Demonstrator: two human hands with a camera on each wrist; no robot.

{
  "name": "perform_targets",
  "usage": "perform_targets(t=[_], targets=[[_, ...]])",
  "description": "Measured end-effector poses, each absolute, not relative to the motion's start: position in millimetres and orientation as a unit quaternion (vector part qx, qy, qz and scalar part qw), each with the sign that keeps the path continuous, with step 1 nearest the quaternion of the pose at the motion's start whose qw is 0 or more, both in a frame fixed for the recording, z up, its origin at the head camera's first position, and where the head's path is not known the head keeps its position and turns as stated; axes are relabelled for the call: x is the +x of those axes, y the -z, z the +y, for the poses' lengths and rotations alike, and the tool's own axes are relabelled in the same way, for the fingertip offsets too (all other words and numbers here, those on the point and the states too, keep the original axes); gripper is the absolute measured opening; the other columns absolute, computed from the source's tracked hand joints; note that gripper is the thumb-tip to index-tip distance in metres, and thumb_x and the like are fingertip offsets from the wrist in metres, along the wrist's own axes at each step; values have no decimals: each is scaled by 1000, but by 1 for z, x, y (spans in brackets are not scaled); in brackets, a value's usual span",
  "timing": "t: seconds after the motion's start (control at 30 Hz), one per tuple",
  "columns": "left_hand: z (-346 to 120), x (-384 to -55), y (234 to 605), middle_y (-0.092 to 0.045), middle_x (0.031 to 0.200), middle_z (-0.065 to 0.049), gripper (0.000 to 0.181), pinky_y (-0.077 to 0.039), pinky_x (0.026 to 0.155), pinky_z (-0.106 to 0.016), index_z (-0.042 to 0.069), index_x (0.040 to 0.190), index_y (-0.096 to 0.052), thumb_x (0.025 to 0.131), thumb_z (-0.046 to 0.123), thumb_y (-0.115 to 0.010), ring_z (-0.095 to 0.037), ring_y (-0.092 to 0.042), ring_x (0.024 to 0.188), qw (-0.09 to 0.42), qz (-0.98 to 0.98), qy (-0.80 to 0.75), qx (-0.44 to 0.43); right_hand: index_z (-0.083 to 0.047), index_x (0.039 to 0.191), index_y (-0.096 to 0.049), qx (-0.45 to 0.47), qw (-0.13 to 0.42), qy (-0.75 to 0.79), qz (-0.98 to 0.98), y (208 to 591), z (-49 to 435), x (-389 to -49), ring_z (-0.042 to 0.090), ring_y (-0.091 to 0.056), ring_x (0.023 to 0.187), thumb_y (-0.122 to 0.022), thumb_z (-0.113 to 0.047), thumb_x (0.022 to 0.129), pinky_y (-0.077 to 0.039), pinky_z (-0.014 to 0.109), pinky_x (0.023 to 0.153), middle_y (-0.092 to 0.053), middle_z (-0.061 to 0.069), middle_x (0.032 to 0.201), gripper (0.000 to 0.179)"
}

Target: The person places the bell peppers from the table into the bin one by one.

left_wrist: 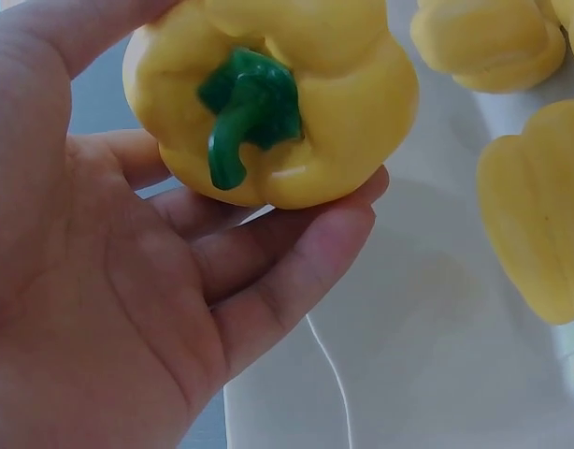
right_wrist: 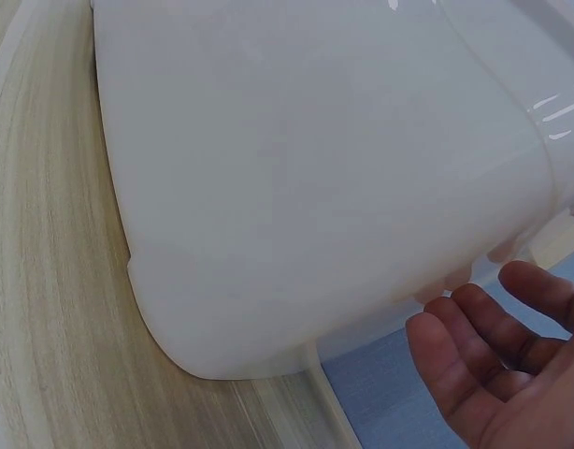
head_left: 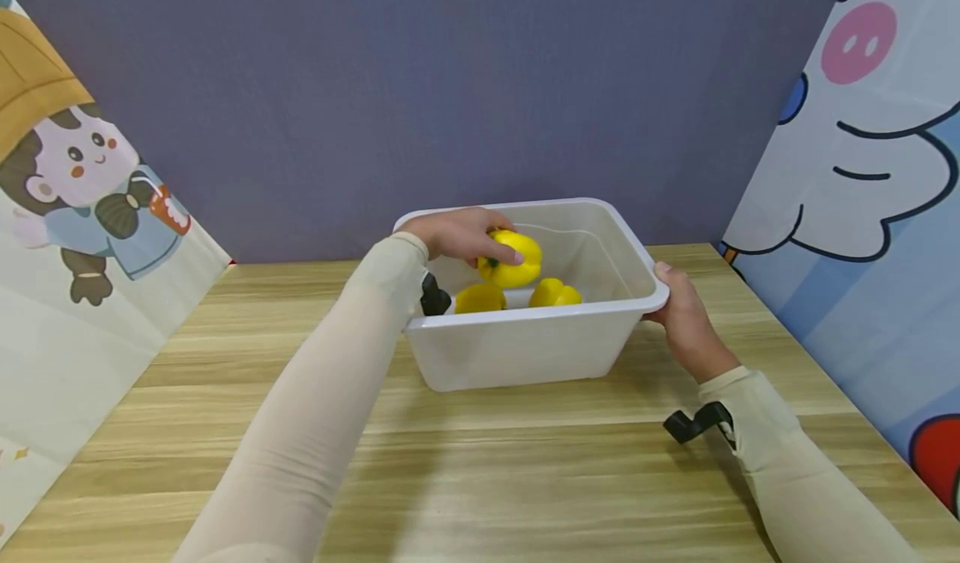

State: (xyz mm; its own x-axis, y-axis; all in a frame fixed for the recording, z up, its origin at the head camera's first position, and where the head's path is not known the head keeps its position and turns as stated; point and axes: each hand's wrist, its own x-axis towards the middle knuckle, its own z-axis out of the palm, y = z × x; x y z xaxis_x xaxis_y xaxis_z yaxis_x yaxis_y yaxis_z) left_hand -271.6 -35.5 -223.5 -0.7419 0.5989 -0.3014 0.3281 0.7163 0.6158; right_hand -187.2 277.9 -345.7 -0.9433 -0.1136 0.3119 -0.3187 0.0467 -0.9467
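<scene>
My left hand (head_left: 461,231) grips a yellow bell pepper (head_left: 523,259) above the floor of a white plastic bin (head_left: 517,348). In the left wrist view, the green stem (left_wrist: 245,112) of this pepper faces the palm, and the fingers curl beneath it. Lower in the bin lie more yellow peppers, one (head_left: 481,298) near the left end and another (head_left: 555,292) toward the middle. At the bin's right end my right hand (head_left: 686,321) holds the rim, thumb on top and fingers under the edge. The right wrist view shows those fingertips (right_wrist: 437,351) curled close against the outer wall.
The bin stands on a wood-grain table (head_left: 495,471), near a grey-blue panel (head_left: 450,97) at the back. Cartoon-printed panels (head_left: 97,238) flank the table on the left and right. A black strap piece (head_left: 697,421) sticks out from the right wrist.
</scene>
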Motion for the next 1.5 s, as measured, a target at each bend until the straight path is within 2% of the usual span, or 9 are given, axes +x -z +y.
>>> perform_targets(t=[0.4, 0.63, 1.03, 1.13, 1.33, 1.5], targets=[[-34, -272, 224, -60, 119, -4, 54, -53, 88, -33, 13, 138, -54, 94, 42, -68, -20, -56, 105, 263, 888, -256, 276, -5, 109, -65, 148, 74, -680, -714, 347, 279, -189, 15, -60, 84, -29, -37, 108, -53, 34, 68, -67, 5, 96, 48], [-33, -273, 226, -60, 119, -3, 54, -53, 88, -33, 13, 139, -55, 94, 42, -68, -19, -56, 105, 267, 887, -249, 282, -9, 109, -66, 149, 75, -686, -708, 349, 280, -189, 14, -60, 83, -30, -38, 108, -52, 33, 68, -67, 5, 95, 46], [-31, -271, 225, -57, 129, -1, 65, -54, 90, -33, 12, 144, -50, 92, 45, -70, -18, -57, 111, 283, 903, -202, 254, -9, 110, -66, 160, 78, -691, -701, 348, 281, -190, 13, -60, 83, -31, -38, 108, -52, 33, 68, -67, 4, 95, 45], [-33, -271, 225, -56, 132, -2, 62, -52, 93, -34, 11, 145, -48, 95, 42, -66, -19, -56, 114, 272, 903, -216, 253, -9, 110, -65, 161, 78, -689, -702, 348, 281, -190, 13, -60, 83, -31, -39, 108, -52, 32, 68, -67, 4, 95, 45], [-38, -270, 221, -58, 133, -3, 51, -48, 100, -38, 8, 144, -49, 101, 34, -60, -25, -54, 123, 214, 889, -328, 237, -10, 109, -65, 156, 79, -687, -706, 347, 279, -190, 13, -60, 83, -31, -37, 108, -52, 32, 67, -67, 1, 94, 43], [-39, -270, 221, -61, 130, -2, 46, -48, 100, -40, 9, 140, -53, 101, 32, -60, -29, -56, 124, 211, 874, -369, 234, -12, 109, -65, 154, 78, -692, -701, 347, 278, -189, 13, -61, 85, -31, -36, 108, -53, 32, 68, -68, 3, 96, 43]])
